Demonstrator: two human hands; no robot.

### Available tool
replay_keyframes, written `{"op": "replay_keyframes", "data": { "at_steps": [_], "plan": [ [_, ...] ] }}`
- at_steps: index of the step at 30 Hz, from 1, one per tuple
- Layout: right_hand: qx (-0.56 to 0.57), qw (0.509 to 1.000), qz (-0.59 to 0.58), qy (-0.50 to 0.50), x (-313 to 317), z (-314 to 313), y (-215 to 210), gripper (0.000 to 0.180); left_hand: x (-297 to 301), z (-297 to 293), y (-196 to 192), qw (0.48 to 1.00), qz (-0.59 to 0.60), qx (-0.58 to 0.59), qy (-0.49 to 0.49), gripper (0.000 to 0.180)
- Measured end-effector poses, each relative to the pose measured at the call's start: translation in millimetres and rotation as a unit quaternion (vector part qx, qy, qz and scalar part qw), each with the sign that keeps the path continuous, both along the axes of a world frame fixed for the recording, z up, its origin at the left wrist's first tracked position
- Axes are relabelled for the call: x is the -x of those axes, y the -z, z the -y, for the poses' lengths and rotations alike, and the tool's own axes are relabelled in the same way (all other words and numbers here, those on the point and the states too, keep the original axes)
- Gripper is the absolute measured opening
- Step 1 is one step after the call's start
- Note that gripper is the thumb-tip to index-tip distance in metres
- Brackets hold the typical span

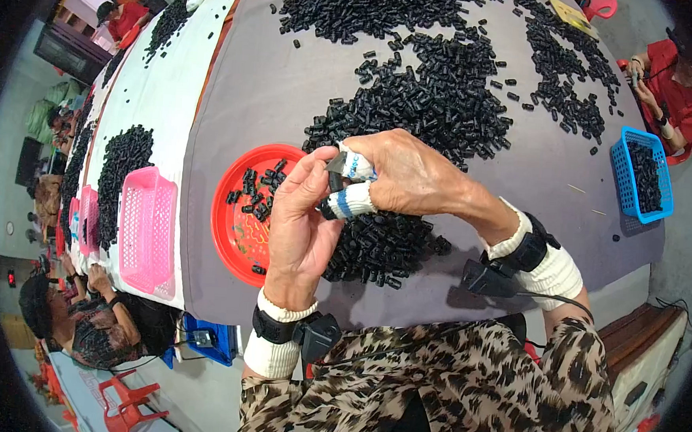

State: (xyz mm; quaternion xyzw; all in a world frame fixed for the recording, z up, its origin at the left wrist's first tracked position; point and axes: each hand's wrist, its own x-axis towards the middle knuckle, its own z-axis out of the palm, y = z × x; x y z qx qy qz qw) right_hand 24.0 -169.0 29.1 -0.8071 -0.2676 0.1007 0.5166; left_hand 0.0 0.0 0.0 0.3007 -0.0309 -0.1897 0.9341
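Note:
My left hand [301, 233] and my right hand [420, 173] meet over the grey-covered table. Between their fingertips is a small black part [336, 173], partly hidden by the fingers. My left thumb and fingers are closed around it from the left. Two fingers of my right hand wear white fabric sleeves with blue marks, and they press in from the right. Below my left hand, a round red tray [221, 208] holds some loose black cylindrical pieces [250, 185]. Beneath and beyond my hands lie a near heap of such pieces [383, 250] and a larger heap [424, 102].
Left of the red tray, a pink basket [148, 239] stands on a white-covered table beside another black heap [123, 163]. A blue basket [622, 173] of black pieces sits at the right edge. Co-workers sit right [674, 93] and lower left [90, 323]; thin sticks [576, 188] lie near the blue basket.

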Motion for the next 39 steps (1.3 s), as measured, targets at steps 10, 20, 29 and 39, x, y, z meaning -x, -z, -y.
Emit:
{"op": "replay_keyframes", "data": {
  "at_steps": [10,20,29,39],
  "plan": [
    [-0.022,1.0,0.017,0.015,2,-2,2,0.035,0,0,0,1.0,0.007,-0.005,-0.016,0.028],
    [-0.001,0.999,0.018,0.036,1,-3,4,0.032,-2,3,-3,1.0,0.011,0.001,-0.014,0.025],
    [-0.007,1.0,0.009,0.021,3,-3,2,0.032,1,3,-5,0.998,0.011,-0.046,-0.04,0.027],
    [-0.076,0.995,-0.046,0.046,3,5,8,0.028,-2,-16,-8,0.989,0.009,-0.09,-0.118,0.021]
  ]
}}
